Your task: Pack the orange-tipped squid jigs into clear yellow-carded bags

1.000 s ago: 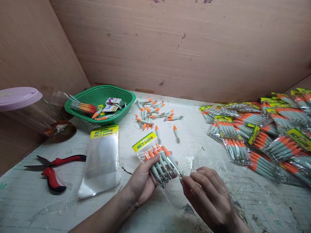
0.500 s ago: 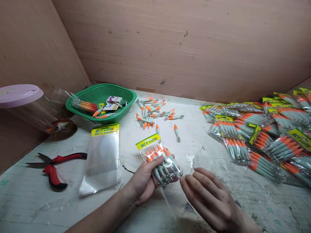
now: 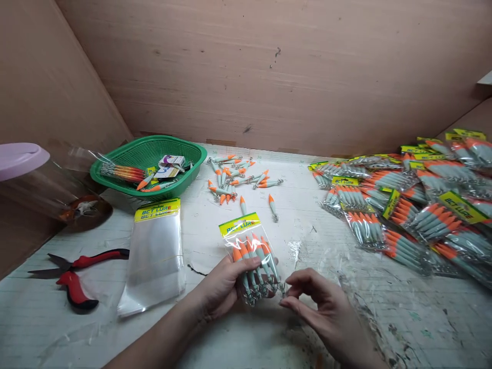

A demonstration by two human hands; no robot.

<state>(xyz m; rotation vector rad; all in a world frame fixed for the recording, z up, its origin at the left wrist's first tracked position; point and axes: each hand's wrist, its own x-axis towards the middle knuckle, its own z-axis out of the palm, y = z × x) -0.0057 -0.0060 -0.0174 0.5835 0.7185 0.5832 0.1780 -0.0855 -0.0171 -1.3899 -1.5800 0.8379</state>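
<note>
My left hand (image 3: 225, 287) grips a clear plastic bag (image 3: 251, 241) with a yellow-green "BCT LURE" header, thumb across its front. Inside are several pale green fishing lures (image 3: 255, 261) with orange tips, lying side by side, hooks toward me. At the bag's lower right, the thumb and index finger of my right hand (image 3: 319, 307) close around the hook end of the rightmost lure (image 3: 282, 289). Beyond the bag, loose lures (image 3: 238, 177) lie in a heap, with a single lure (image 3: 272, 207) nearer.
To the left are a stack of unfilled header bags (image 3: 154, 256), red-handled pliers (image 3: 77, 271) and a clear jar with a pink lid (image 3: 23, 159). A green basket (image 3: 192, 171) holds packets and lures. Filled lure bags (image 3: 403, 215) are piled at the right.
The bag has turned slightly more upright in my left hand. My right thumb and index finger have spread around the hook end. The whole view has shifted a little.
</note>
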